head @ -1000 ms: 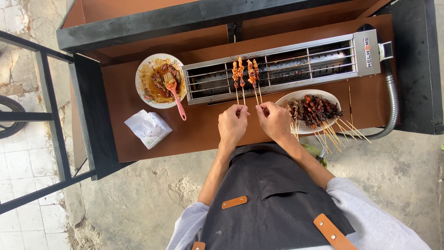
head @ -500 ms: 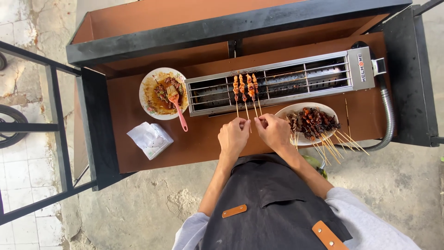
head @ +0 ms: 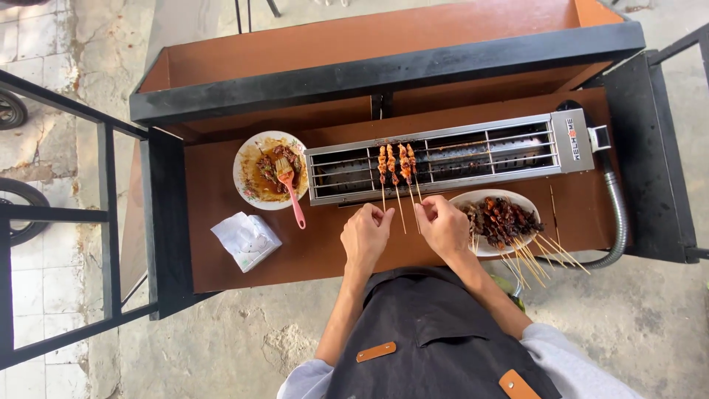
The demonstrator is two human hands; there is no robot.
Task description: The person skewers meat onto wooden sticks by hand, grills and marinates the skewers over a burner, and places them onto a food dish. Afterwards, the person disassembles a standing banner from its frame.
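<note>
Far left: a black metal frame [head: 111, 222] is standing beside the cart; part of a wheel [head: 18, 214] is showing behind it. Not interfering.

On the brown counter [head: 214, 214], a crumpled white tissue pack [head: 247, 240] is lying near the front edge, well apart from the heat, probably parked there for wiping. Just right of it, a sauce plate [head: 258, 192] is sitting tight against the grill's left end, with a pink-handled basting brush [head: 289, 188] resting in it, handle pointing toward the person. Looks placed for a short reach to the meat.

Centre: a long narrow grill [head: 443, 155] is running across the counter. Four skewers [head: 396, 164] are lying across its left portion, meat over the grate, sticks hanging out over the front edge toward the person, so the bare ends are staying graspable away from the heat.

Left hand [head: 366, 236] is curling loosely, fingertips pinching at the leftmost stick end; can't confirm a firm grip. Right hand [head: 443, 225] is likewise half-closed, fingers on the rightmost stick ends.

Right: an oval plate of cooked skewers [head: 502, 218] is sitting touching the right wrist area, sticks fanning off the counter's front edge. It's crowding that hand's sideways room. A flexible metal hose [head: 617, 214] is curving down from the grill's right end.
</note>
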